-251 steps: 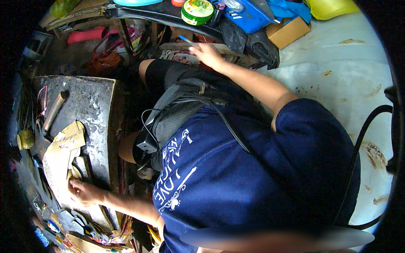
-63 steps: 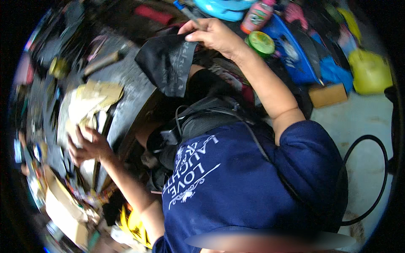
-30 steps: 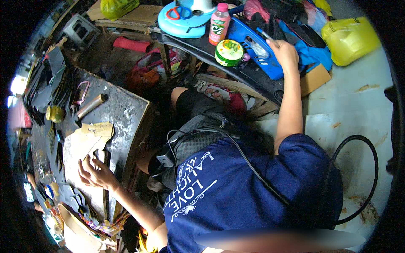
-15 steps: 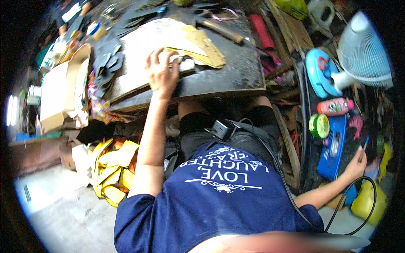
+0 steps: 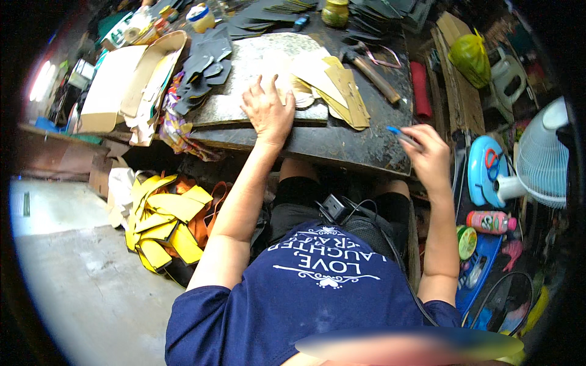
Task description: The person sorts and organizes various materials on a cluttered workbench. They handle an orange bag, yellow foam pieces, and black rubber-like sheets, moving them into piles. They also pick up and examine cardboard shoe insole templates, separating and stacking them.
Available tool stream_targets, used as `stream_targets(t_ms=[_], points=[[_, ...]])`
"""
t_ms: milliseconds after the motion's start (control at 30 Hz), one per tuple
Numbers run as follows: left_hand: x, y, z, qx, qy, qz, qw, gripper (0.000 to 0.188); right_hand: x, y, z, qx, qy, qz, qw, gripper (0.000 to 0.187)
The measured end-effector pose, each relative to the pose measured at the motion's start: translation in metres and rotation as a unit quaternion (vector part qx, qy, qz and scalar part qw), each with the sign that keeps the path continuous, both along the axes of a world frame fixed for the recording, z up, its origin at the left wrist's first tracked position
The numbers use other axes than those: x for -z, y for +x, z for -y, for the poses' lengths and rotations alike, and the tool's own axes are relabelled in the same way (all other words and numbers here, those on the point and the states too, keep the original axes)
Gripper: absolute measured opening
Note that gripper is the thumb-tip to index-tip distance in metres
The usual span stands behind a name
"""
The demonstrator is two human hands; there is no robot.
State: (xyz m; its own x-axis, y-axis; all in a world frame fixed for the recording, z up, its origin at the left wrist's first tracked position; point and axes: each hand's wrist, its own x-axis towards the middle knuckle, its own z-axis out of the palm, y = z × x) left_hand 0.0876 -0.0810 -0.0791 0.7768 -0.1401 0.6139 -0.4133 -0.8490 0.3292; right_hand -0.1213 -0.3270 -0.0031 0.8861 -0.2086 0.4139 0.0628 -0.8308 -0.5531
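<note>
My left hand (image 5: 268, 113) rests with its fingers spread on a pale speckled board (image 5: 256, 55) lying on the dark workbench (image 5: 329, 139). Right beside its fingertips lie tan card pattern pieces (image 5: 349, 91), partly overlapping. My right hand (image 5: 430, 155) is raised near the bench's right front corner. Its fingers are closed on a slim pen-like tool with a blue end (image 5: 394, 130), which points left toward the bench; motion blur hides its exact kind. A hammer with a wooden handle (image 5: 377, 79) lies behind the card pieces.
Dark cut sheets (image 5: 204, 67) lie left of the board, near an open cardboard box (image 5: 110, 88). A glass jar (image 5: 335, 13) stands at the back. To the right are a fan (image 5: 543, 161), a pink bottle (image 5: 490, 221) and a blue tray (image 5: 488, 262). Yellow pieces (image 5: 168, 216) are heaped at lower left.
My right hand has come from beside the blue tray at far right up to the bench's right corner, carrying the blue-ended tool. My left hand stays on the board, fingers now more spread. The view has shifted.
</note>
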Motion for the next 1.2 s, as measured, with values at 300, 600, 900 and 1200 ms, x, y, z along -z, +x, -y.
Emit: stream_targets(t_ms=[300,600,900,1200], points=[[-0.005,-0.001,-0.002,0.048,0.008,0.033,0.998,0.038,0.027,0.12,-0.051,-0.023,-0.12,-0.119,0.985,0.078],[-0.008,0.002,-0.002,0.128,-0.099,0.012,0.987,0.042,0.016,0.136,-0.07,0.006,-0.122,-0.153,0.981,0.079],[-0.01,0.004,-0.005,0.129,-0.198,0.006,0.972,0.046,0.01,0.174,-0.094,-0.008,-0.128,-0.146,0.981,0.081],[-0.01,0.003,-0.005,0.099,-0.189,-0.009,0.977,0.06,0.003,0.172,-0.098,-0.058,-0.087,-0.177,0.979,0.062]])
